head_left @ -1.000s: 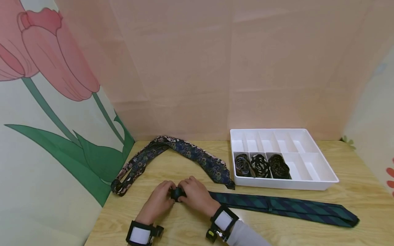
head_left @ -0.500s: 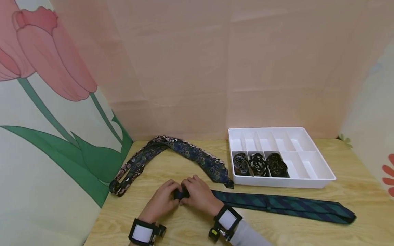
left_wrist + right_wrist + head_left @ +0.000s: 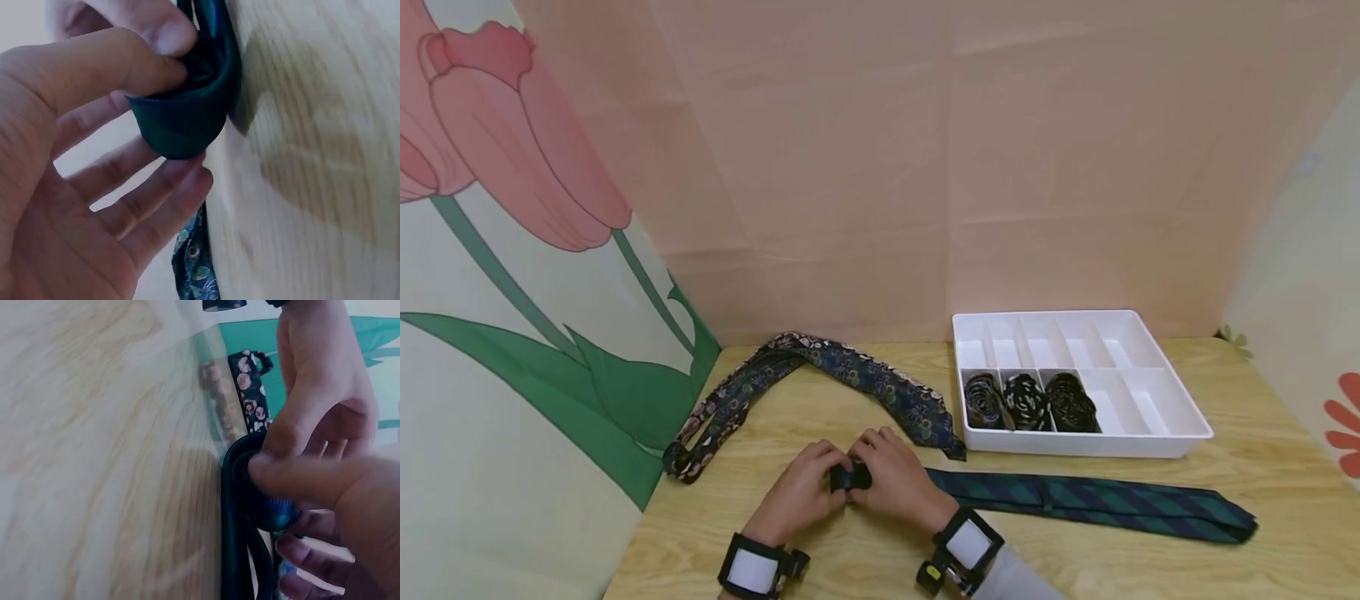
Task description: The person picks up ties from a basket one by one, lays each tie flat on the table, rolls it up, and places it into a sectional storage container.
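Observation:
A green and navy striped necktie (image 3: 1120,504) lies lengthwise on the table, its left end wound into a small roll (image 3: 850,477). My left hand (image 3: 797,492) grips that roll from the left. From the other side, my right hand (image 3: 898,482) holds it too, hiding the stretch where the roll meets the flat part. In the left wrist view, the left thumb presses into the coil (image 3: 181,128) while the fingers curve around its outer side. Both thumbs meet at the coil (image 3: 275,509) in the right wrist view, and the tie runs away from it along the wood.
Behind the hands lies a dark floral necktie (image 3: 865,375), bent in an arch. A white divided tray (image 3: 1086,446) stands at the back right. Three rolled dark neckties (image 3: 1026,402) fill its front left compartments. A peach backdrop (image 3: 820,167) rises behind the wooden table (image 3: 850,567).
Both hands have moved a little to the right with the roll, along the striped necktie. The view has shifted slightly; the tray and floral necktie stay put on the table.

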A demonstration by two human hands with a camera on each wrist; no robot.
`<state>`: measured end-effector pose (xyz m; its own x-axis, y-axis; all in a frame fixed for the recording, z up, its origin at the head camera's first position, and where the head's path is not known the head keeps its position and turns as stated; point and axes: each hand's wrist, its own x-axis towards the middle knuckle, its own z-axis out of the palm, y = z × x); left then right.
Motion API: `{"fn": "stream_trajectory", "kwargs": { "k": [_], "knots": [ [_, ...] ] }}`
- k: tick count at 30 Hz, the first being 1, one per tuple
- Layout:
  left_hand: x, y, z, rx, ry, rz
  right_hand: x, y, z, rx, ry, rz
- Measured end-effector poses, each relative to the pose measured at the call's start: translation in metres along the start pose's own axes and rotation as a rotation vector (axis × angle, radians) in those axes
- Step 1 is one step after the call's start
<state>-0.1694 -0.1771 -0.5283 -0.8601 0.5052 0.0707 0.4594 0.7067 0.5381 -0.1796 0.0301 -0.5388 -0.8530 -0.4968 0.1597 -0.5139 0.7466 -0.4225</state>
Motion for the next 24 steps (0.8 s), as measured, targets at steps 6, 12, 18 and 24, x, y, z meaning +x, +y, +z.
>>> {"fn": "stream_trajectory", "kwargs": {
  "k": [6, 12, 18, 24],
  "knots": [
    [0.001, 0.001, 0.002, -0.030, -0.026, -0.001, -0.005, 0.008, -0.001, -0.008, -0.004, 0.007],
    [0.003, 0.002, 0.005, -0.012, -0.017, 0.024, -0.009, 0.010, -0.006, 0.010, -0.006, -0.001],
    [0.003, 0.003, 0.007, -0.027, -0.048, 0.014, -0.015, 0.012, -0.007, 0.040, -0.016, 0.017],
    [0.004, 0.007, 0.009, -0.051, -0.046, 0.013, -0.020, 0.014, -0.007, 0.072, -0.008, 0.037]
  ]
}}
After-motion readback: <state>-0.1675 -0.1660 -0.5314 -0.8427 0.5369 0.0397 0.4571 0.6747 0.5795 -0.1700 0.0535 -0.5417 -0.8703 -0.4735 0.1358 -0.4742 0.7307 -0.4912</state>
